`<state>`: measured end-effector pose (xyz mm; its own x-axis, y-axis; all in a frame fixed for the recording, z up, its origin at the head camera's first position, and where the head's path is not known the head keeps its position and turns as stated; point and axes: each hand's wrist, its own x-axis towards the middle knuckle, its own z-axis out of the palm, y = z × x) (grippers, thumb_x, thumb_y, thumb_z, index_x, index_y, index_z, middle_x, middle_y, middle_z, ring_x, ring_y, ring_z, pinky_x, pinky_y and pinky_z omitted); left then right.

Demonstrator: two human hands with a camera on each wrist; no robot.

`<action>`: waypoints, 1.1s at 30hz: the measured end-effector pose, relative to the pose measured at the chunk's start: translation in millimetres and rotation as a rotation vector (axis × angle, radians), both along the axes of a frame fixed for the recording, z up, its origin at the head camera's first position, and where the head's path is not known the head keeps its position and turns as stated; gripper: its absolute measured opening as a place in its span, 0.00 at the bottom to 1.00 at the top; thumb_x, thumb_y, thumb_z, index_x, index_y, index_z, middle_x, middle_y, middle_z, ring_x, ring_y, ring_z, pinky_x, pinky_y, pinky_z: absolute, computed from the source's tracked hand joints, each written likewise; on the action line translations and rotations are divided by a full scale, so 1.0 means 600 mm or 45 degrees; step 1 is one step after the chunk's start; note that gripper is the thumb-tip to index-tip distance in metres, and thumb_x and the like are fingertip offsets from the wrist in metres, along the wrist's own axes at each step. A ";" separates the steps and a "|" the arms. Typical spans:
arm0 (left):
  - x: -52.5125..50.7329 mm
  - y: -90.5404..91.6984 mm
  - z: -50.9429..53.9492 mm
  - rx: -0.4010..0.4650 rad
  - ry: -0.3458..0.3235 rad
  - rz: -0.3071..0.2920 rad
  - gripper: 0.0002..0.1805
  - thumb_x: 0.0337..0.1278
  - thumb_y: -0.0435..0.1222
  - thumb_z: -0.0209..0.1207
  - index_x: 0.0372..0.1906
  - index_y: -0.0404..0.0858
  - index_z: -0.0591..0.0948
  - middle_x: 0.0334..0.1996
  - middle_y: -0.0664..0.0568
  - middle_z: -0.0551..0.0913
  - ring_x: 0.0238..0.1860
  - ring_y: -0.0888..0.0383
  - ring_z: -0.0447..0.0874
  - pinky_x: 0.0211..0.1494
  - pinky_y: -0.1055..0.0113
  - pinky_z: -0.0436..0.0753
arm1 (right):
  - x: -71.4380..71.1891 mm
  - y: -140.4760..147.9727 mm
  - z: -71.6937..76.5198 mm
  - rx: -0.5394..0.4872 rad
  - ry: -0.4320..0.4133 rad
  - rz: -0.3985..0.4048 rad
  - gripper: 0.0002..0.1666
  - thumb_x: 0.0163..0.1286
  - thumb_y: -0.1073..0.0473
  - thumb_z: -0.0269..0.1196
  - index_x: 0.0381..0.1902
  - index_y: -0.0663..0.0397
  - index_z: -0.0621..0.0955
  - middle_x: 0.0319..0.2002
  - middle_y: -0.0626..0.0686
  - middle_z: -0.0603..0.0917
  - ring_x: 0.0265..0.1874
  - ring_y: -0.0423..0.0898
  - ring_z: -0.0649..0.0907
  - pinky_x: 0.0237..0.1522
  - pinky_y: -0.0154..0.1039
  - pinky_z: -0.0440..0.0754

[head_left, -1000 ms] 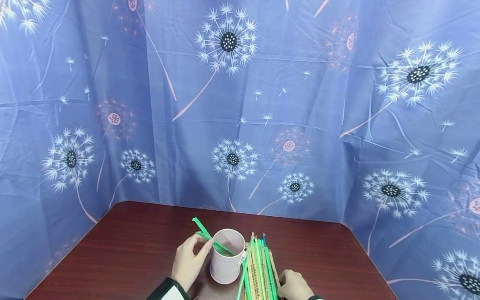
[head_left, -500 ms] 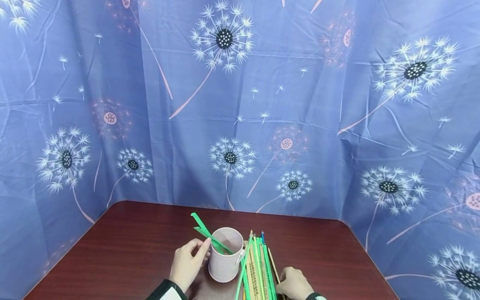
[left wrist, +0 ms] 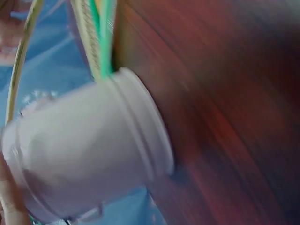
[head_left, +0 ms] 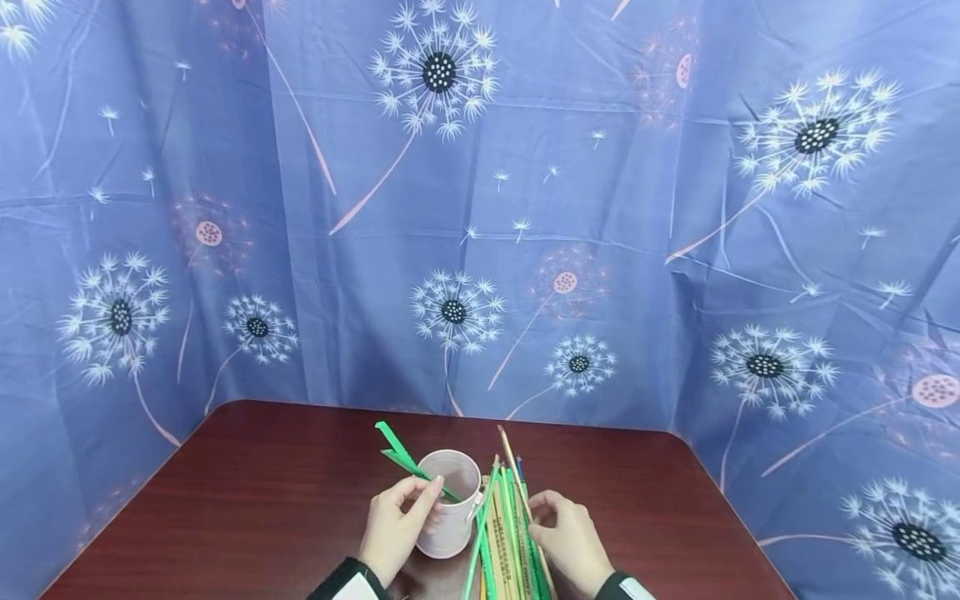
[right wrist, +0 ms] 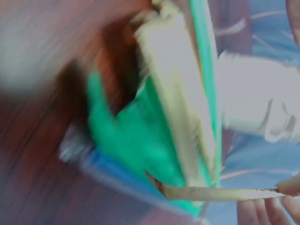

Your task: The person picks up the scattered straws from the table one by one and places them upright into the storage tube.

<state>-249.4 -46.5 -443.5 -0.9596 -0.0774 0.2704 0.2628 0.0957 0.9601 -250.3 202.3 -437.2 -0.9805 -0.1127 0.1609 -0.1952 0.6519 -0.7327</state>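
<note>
My left hand [head_left: 397, 525] holds the rim of a pale, bucket-shaped cup [head_left: 442, 533], with the thumb over its near left edge. Two green strips [head_left: 397, 446] lean out of the cup to the left. The cup has a small clasp on its side. Between thumb and fingers, my right hand [head_left: 570, 537] pinches a slim tan stick [right wrist: 220, 193] with a dark reddish tip, raised over a pile of sticks. That pile [head_left: 504, 537] lies right of the cup and mixes green strips with printed tan sticks. The right wrist view is blurred.
A dark red-brown wooden table [head_left: 300, 475] carries everything. Behind it and at both sides hangs a blue curtain [head_left: 360, 333] printed with dandelions. A blue tip [head_left: 520, 463] shows at the pile's far end.
My right hand has lifted the tan stick from the pile's right side and moved it left, tip upward. My left hand has shifted right, from the green strips onto the cup's rim.
</note>
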 end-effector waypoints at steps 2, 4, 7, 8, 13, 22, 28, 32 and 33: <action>0.001 0.008 0.003 0.073 -0.021 -0.044 0.18 0.63 0.44 0.64 0.37 0.30 0.83 0.27 0.43 0.87 0.23 0.62 0.85 0.28 0.68 0.88 | 0.005 -0.014 0.008 -0.028 0.034 0.033 0.17 0.55 0.67 0.64 0.45 0.61 0.82 0.28 0.47 0.83 0.24 0.36 0.77 0.25 0.29 0.75; 0.002 0.015 0.008 0.112 -0.035 -0.096 0.19 0.63 0.43 0.64 0.43 0.28 0.83 0.33 0.38 0.88 0.28 0.60 0.88 0.32 0.68 0.89 | 0.010 -0.027 0.015 -0.046 0.057 0.068 0.17 0.57 0.67 0.64 0.46 0.61 0.82 0.29 0.48 0.83 0.23 0.35 0.76 0.24 0.28 0.74; 0.002 0.023 0.015 0.106 -0.025 -0.181 0.23 0.64 0.43 0.63 0.52 0.28 0.80 0.42 0.35 0.87 0.36 0.55 0.90 0.37 0.68 0.90 | 0.017 -0.043 0.025 -0.074 0.085 0.114 0.17 0.57 0.68 0.65 0.46 0.59 0.83 0.30 0.48 0.83 0.24 0.34 0.78 0.23 0.28 0.75; 0.001 0.026 0.018 0.095 -0.020 -0.207 0.24 0.64 0.43 0.63 0.55 0.28 0.79 0.45 0.35 0.86 0.39 0.54 0.89 0.39 0.68 0.90 | 0.019 -0.047 0.027 -0.081 0.093 0.131 0.17 0.57 0.68 0.66 0.46 0.58 0.83 0.30 0.48 0.83 0.25 0.34 0.78 0.23 0.28 0.76; -0.001 0.038 0.031 0.105 -0.006 -0.289 0.27 0.64 0.41 0.64 0.60 0.29 0.75 0.52 0.35 0.83 0.45 0.60 0.87 0.44 0.69 0.89 | 0.025 -0.061 0.032 -0.070 0.151 0.207 0.15 0.57 0.68 0.67 0.44 0.55 0.84 0.31 0.48 0.85 0.26 0.33 0.81 0.25 0.28 0.78; -0.003 0.047 0.037 0.298 0.032 -0.276 0.20 0.63 0.33 0.63 0.52 0.22 0.77 0.45 0.30 0.84 0.41 0.66 0.87 0.45 0.64 0.90 | 0.027 -0.070 0.032 -0.069 0.169 0.242 0.12 0.58 0.68 0.68 0.41 0.55 0.84 0.31 0.48 0.86 0.27 0.34 0.82 0.27 0.29 0.80; -0.001 0.046 0.037 0.307 0.042 -0.258 0.18 0.63 0.32 0.63 0.50 0.21 0.77 0.42 0.30 0.84 0.38 0.65 0.87 0.44 0.64 0.90 | 0.029 -0.071 0.030 -0.057 0.172 0.232 0.11 0.58 0.67 0.69 0.40 0.54 0.84 0.32 0.48 0.86 0.28 0.34 0.82 0.28 0.29 0.80; -0.002 0.043 0.039 0.339 0.063 -0.191 0.17 0.63 0.31 0.63 0.50 0.22 0.77 0.43 0.30 0.84 0.39 0.65 0.87 0.43 0.64 0.90 | 0.026 -0.067 0.027 -0.001 0.186 0.238 0.10 0.59 0.64 0.70 0.40 0.53 0.84 0.34 0.48 0.86 0.28 0.35 0.82 0.27 0.29 0.79; -0.002 0.041 0.040 0.353 0.076 -0.169 0.17 0.63 0.31 0.62 0.50 0.21 0.77 0.43 0.30 0.84 0.39 0.65 0.87 0.43 0.63 0.90 | 0.025 -0.066 0.026 0.020 0.182 0.233 0.11 0.59 0.63 0.70 0.40 0.53 0.84 0.34 0.48 0.86 0.28 0.36 0.82 0.27 0.28 0.79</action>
